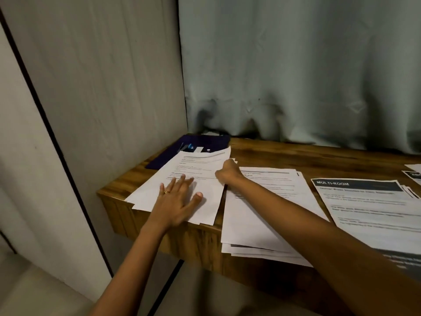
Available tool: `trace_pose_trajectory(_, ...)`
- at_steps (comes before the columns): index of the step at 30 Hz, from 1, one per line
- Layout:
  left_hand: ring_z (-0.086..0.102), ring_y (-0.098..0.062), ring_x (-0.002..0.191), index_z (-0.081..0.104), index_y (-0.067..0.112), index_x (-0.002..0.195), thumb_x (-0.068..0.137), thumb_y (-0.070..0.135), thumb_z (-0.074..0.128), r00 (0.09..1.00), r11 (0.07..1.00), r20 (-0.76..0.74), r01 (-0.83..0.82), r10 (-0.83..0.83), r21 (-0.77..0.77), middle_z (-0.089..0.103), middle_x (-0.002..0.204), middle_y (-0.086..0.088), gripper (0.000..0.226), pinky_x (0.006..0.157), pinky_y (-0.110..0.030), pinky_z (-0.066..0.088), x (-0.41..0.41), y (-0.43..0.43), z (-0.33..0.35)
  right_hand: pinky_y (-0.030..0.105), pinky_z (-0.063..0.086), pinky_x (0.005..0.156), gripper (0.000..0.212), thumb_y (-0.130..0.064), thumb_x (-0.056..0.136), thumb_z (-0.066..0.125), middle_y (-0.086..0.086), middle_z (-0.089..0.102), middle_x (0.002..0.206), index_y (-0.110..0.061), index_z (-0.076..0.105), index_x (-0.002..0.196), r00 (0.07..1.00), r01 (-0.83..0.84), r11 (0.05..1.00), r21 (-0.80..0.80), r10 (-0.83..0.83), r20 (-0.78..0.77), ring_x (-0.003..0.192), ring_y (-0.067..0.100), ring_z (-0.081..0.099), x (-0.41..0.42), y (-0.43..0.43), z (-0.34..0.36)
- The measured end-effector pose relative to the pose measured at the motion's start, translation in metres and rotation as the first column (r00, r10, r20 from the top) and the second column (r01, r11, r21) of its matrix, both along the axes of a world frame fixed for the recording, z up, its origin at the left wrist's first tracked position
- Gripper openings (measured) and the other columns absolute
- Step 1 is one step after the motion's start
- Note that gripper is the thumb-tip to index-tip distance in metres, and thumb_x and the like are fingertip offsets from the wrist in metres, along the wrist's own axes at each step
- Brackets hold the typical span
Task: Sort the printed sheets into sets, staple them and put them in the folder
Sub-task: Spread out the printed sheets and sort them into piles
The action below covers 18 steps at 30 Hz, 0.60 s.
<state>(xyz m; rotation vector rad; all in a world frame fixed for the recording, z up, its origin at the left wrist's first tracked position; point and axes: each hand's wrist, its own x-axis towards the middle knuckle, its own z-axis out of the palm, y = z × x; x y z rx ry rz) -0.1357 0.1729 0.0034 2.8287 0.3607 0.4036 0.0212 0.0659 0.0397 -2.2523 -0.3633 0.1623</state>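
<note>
My left hand [180,199] lies flat with its fingers [182,180] spread and straight, pressing on the near half of the left stack [159,190] of printed sheets; a gold ring [167,192] shows on one finger. My right hand [227,172], reaching across from the right, is curled tight with its thumb on top, pinching the right edge of that same stack, whose far corner lifts slightly. The stack sits at the left end of the wooden table [296,153], its near corners hanging past the table's front edge. Just beside it lies a middle stack [262,215] under my right forearm, and further right a set headed "MULTI-ROOM" [364,201]. The dark blue folder [205,141] lies in the far left corner of the table, partly under the left stack's far edge, with small items on it too dim to name. A grey-green curtain [296,65] hangs behind.
</note>
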Motion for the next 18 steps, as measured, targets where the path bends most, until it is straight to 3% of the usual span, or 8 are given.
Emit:
trace_pose_trajectory(2, -0.001, -0.02, 0.149, 0.01, 0.036, 0.152, 0.065, 0.088, -0.004, 0.996, 0.999, -0.09, -0.001, 0.005, 0.04, 0.001, 0.161, 0.007, 0.102, 0.115, -0.05, -0.01, 0.002, 0.001, -0.005, 0.042, 0.038, 0.104, 0.072, -0.031, 0.085, 0.067, 0.013, 0.036, 0.144, -0.007, 0.03, 0.142, 0.991, -0.003, 0.969, -0.249, 0.035, 0.126, 0.131, 0.032, 0.036, -0.003, 0.002, -0.002)
trace_pose_trajectory(4, 0.002, -0.021, 0.149, 0.011, 0.036, 0.152, 0.073, 0.079, 0.004, 0.987, 0.998, -0.159, -0.015, 0.025, 0.065, 0.003, 0.161, 0.007, 0.091, 0.116, -0.051, -0.008, 0.003, 0.003, -0.006, 0.048, 0.021, 0.114, 0.087, -0.042, 0.088, 0.062, 0.013, 0.01, 0.158, -0.013, 0.01, 0.152, 0.948, -0.056, 0.91, -0.411, 0.178, 0.265, 0.143, 0.036, 0.014, -0.005, -0.004, -0.003)
trace_pose_trajectory(7, 0.004, -0.021, 0.149, 0.011, 0.036, 0.152, 0.073, 0.077, 0.007, 0.979, 0.996, -0.203, -0.015, 0.034, 0.093, 0.004, 0.161, 0.007, 0.089, 0.117, -0.05, -0.006, 0.005, 0.01, -0.004, 0.049, -0.003, 0.116, 0.067, -0.045, 0.099, 0.039, 0.005, -0.009, 0.161, -0.02, 0.009, 0.154, 0.863, -0.243, 0.787, -0.566, 0.442, 0.244, 0.146, 0.032, -0.011, -0.002, -0.013, -0.004)
trace_pose_trajectory(10, 0.004, -0.021, 0.149, 0.009, 0.036, 0.152, 0.068, 0.083, 0.005, 0.974, 0.995, -0.225, 0.006, 0.017, 0.101, 0.003, 0.161, 0.007, 0.096, 0.116, -0.049, -0.006, 0.007, 0.018, -0.002, 0.052, -0.007, 0.116, 0.061, -0.05, 0.101, 0.023, 0.006, -0.004, 0.161, -0.021, 0.01, 0.153, 0.853, -0.335, 0.703, -0.627, 0.508, 0.115, 0.146, 0.031, -0.013, 0.0, -0.017, -0.005)
trace_pose_trajectory(13, 0.003, -0.021, 0.149, 0.007, 0.037, 0.152, 0.051, 0.097, -0.009, 0.966, 0.995, -0.259, 0.041, -0.016, 0.09, 0.001, 0.161, 0.008, 0.118, 0.116, -0.048, -0.007, 0.011, 0.025, -0.002, 0.053, -0.007, 0.117, 0.063, -0.05, 0.101, 0.025, 0.007, -0.002, 0.161, -0.02, 0.009, 0.154, 0.851, -0.336, 0.696, -0.635, 0.512, 0.112, 0.147, 0.03, -0.01, -0.001, -0.019, -0.008)
trace_pose_trajectory(18, 0.006, -0.022, 0.149, 0.01, 0.033, 0.153, 0.089, 0.07, 0.021, 0.962, 0.995, -0.272, 0.032, -0.007, 0.09, 0.004, 0.161, 0.005, 0.075, 0.117, -0.049, -0.003, 0.01, 0.021, 0.009, 0.051, -0.005, 0.117, 0.063, -0.047, 0.102, 0.027, 0.008, -0.002, 0.161, -0.017, 0.007, 0.154, 0.848, -0.355, 0.724, -0.592, 0.515, 0.121, 0.148, 0.027, -0.007, -0.005, -0.022, -0.008)
